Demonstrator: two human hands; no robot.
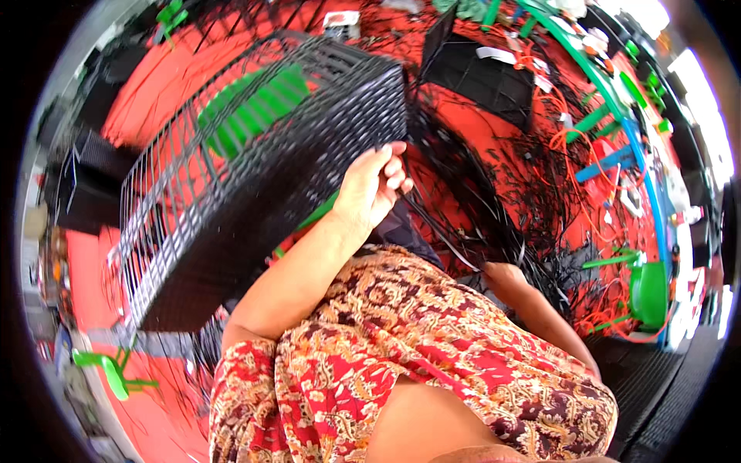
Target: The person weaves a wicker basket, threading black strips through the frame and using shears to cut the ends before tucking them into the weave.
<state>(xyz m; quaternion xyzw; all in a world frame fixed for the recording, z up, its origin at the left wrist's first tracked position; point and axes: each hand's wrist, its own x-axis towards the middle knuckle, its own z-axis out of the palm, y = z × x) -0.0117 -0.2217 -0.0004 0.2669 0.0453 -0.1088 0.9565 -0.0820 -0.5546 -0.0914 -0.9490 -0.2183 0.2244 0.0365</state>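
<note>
A large black woven frame (347, 116), like a piece of wicker furniture, stands tilted in front of me to the left. Its side is densely woven, while bare bars show on the top. Close to its near right corner, my left hand (374, 185) is closed, fingers curled on a thin black weaving strip (438, 224). The strip runs down and right to my right hand (505, 279), which is closed on it beside my waist. Some of the right fingers are hidden. A thick bundle of loose black strips (471, 181) hangs and spreads between the frame and my right hand.
A green stool seat (255, 108) shows through the bars. Black strip scraps (540, 177) litter the red floor (316, 15). A black woven panel (478, 81) lies ahead, a green chair (648, 293) stands right, and an orange hose (567, 139) snakes near the blue-green rail (637, 143).
</note>
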